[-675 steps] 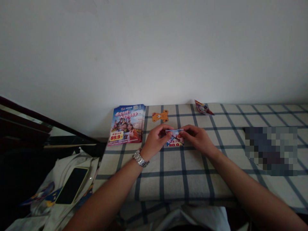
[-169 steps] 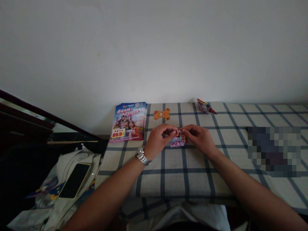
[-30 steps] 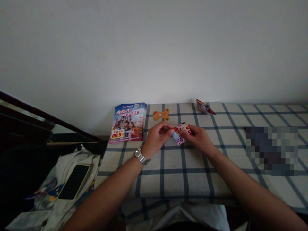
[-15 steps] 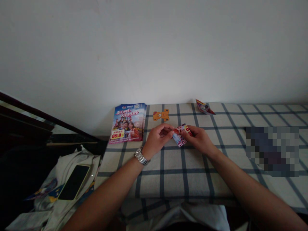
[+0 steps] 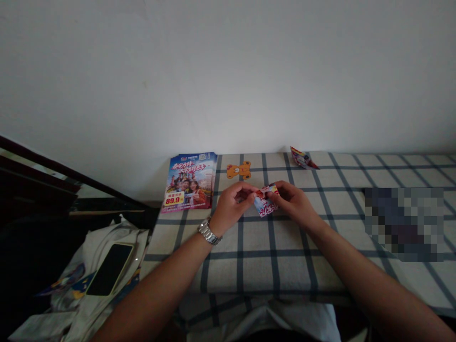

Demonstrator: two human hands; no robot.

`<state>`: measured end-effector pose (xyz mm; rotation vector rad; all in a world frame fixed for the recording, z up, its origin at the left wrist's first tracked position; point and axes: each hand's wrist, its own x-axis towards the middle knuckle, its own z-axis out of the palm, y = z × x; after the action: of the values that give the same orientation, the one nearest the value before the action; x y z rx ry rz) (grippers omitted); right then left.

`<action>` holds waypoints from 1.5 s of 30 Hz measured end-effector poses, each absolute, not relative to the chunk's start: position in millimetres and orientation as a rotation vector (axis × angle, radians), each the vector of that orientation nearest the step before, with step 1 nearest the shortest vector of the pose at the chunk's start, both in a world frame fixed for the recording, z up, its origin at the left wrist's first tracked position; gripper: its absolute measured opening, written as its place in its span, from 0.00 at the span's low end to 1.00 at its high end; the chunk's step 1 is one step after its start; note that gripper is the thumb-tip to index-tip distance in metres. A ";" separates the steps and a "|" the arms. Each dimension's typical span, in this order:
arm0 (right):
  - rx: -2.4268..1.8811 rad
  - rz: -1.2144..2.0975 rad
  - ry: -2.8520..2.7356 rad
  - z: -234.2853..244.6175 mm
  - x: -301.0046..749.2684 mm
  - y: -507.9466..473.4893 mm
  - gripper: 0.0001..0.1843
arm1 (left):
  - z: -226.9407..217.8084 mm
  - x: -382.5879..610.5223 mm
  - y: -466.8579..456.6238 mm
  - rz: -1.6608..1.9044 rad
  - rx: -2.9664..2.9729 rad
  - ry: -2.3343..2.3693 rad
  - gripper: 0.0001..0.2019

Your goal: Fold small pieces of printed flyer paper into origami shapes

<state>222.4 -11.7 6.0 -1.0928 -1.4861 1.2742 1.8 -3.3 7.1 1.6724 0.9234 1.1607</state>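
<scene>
Both of my hands meet over the checked tablecloth (image 5: 270, 256), pinching a small folded piece of printed flyer paper (image 5: 264, 203). My left hand (image 5: 231, 205), with a metal watch (image 5: 208, 232) on its wrist, grips the paper's left end with closed fingers. My right hand (image 5: 294, 202) holds the right end, its fingers curled over the fold. The paper is red, white and blue and sits just above the cloth.
A stack of colourful flyers (image 5: 188, 182) lies at the table's far left corner. An orange bear cut-out (image 5: 238, 170) and a folded paper shape (image 5: 302, 158) lie near the wall. A phone (image 5: 109, 269) rests on clothes at the left. A blurred patch (image 5: 404, 223) covers the right.
The folded paper has been turned and tucked lower between my fingers over the last second. My right fingers have closed further over its right end. My arms have stayed in place.
</scene>
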 end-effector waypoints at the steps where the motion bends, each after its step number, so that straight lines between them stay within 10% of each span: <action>1: -1.079 1.282 -1.458 5.7 222.1 -11.7 0.16 | 7.2 1.8 -3.4 1.159 1.685 0.927 0.08; 45: -1.199 1.266 -1.517 3.6 222.1 -12.3 0.21 | 5.0 3.7 -5.3 1.033 1.827 0.997 0.11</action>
<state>222.1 -12.3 3.6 -1.1987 -1.5174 1.2662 3.7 -5.3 5.0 1.8270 0.9969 1.0331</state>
